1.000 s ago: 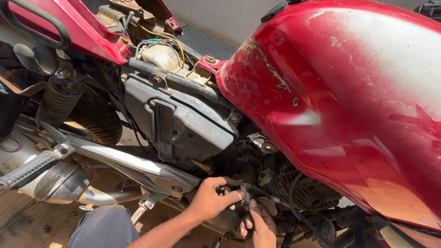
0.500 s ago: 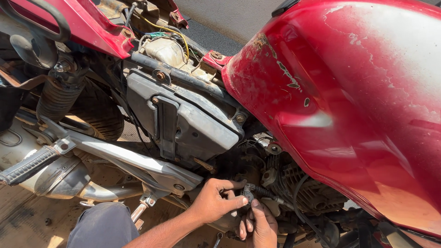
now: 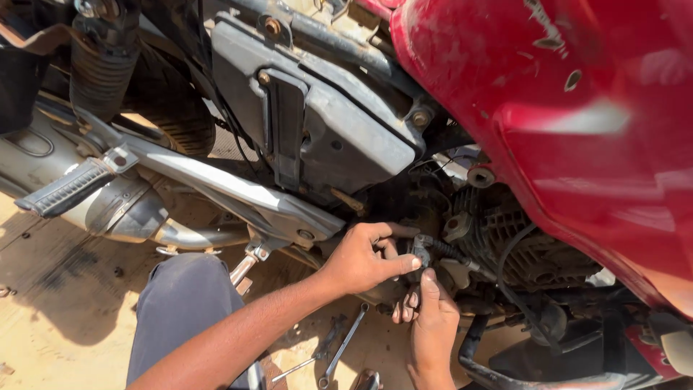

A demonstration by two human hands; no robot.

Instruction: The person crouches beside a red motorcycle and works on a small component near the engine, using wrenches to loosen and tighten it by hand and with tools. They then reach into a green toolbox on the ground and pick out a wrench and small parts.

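You pinched the small metal fitting (image 3: 422, 249) between thumb and fingers of your left hand (image 3: 361, 258), while your right hand (image 3: 432, 318) pressed its thumb from just below. It could have slipped, since it looked greasy, dark and ribbed. The spanners (image 3: 339, 350) lay on the ground under your wrists.

Both hands work at the engine (image 3: 520, 245), below the red fuel tank (image 3: 577, 123). Left hand (image 3: 364, 256) pinches a small metal fitting (image 3: 422, 249) with thumb and fingers; right hand (image 3: 432, 321) presses up just beneath it. Spanner (image 3: 345, 345) on the ground below the engine. Grey side cover (image 3: 325, 123) sits up-left of the engine.
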